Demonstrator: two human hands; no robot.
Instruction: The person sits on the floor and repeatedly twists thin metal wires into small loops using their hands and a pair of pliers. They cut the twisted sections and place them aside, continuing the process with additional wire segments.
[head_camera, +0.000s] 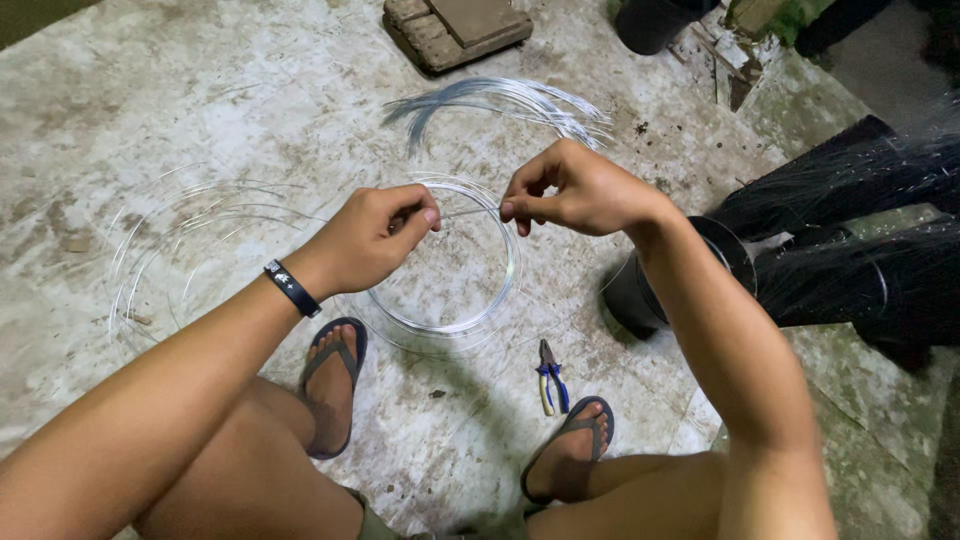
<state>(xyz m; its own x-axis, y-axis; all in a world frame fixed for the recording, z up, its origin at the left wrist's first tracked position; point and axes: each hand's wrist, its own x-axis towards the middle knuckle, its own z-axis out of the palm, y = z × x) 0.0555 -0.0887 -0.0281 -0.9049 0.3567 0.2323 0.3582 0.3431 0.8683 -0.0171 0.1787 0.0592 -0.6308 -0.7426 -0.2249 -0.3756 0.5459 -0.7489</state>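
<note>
My left hand (375, 240) and my right hand (570, 190) are both pinched on a coil of thin silvery wire (455, 320), holding it up over the concrete floor. The fingertips of the two hands sit a short way apart on the coil's upper rim. The coil hangs as a round hoop below them. A black band is on my left wrist. My feet in dark flip-flops rest on the floor beneath.
Pliers (551, 378) with blue and yellow handles lie between my feet. A bundle of cut wires (500, 100) lies further away, loose wire loops (190, 240) at left. A black pot (640, 295) and dark bristly bundles (860, 240) stand at right, bricks (455, 30) at top.
</note>
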